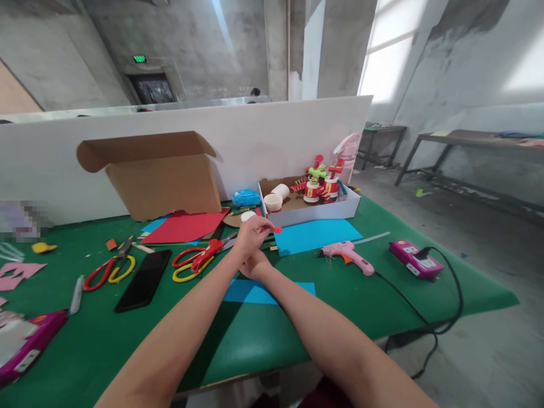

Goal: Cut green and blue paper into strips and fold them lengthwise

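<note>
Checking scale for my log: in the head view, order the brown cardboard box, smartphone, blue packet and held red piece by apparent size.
Brown cardboard box
Black smartphone
Blue packet
Small red piece in the left hand

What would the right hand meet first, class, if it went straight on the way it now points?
Probably the left hand, near its wrist. It crosses just ahead of the right hand; the two overlap in this view, so whether they already touch is unclear.
</note>
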Demonstrator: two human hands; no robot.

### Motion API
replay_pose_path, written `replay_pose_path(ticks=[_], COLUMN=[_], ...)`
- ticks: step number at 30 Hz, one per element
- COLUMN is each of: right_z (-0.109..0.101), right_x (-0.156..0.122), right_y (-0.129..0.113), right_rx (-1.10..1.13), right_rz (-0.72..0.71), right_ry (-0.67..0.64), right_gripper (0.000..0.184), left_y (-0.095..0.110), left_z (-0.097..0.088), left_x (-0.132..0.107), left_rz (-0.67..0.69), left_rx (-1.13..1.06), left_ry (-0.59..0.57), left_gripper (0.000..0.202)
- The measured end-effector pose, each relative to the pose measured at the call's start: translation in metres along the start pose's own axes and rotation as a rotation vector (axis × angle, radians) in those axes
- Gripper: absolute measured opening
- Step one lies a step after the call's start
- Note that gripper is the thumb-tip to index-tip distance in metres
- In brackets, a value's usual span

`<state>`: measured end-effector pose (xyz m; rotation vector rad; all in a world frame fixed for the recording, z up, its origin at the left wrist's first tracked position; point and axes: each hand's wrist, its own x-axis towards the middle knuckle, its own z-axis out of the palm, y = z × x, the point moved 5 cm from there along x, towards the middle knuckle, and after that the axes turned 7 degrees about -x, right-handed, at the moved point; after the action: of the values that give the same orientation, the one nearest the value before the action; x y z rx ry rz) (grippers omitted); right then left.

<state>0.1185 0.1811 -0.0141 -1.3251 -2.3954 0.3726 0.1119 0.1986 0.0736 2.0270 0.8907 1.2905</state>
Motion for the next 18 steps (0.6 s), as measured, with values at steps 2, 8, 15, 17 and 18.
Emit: replay_pose_path(ticks=[2, 8, 15, 17, 18], right_z=[-0.006, -0.024, -0.022, -0.021, -0.021], right_x=[-0.002, -0.009, -0.018, -0.024, -0.028], right_y=[0.002, 0.01, 0.015, 0.002, -0.007], right_rx=[0.068, 0.36, 1.309, 1.39, 1.374], right_rz=[0.07, 0.163, 0.328, 0.274, 0.225], right_ry=[0.024, 0.115, 0.045, -0.144, -0.259], right_gripper=[0.034, 0.019, 0.03, 0.036, 0.037], left_y=[-0.007, -0.019, -0.029, -0.035, -0.038], left_z=[-0.015, -0.047, -0.087, -0.093, -0.095], left_x=[-0.012, -0.038, -0.057, -0.061, -0.062], left_rz=[-0.068, -0.179, -0.299, -0.322, -0.33], left_rx=[-0.071, -0.214, -0.534, -0.588, -0.602], left_ry=[0.104, 0.319, 0.529, 0.568, 0.581], left_gripper=[0.008, 0.015, 0.029, 0.032, 0.033])
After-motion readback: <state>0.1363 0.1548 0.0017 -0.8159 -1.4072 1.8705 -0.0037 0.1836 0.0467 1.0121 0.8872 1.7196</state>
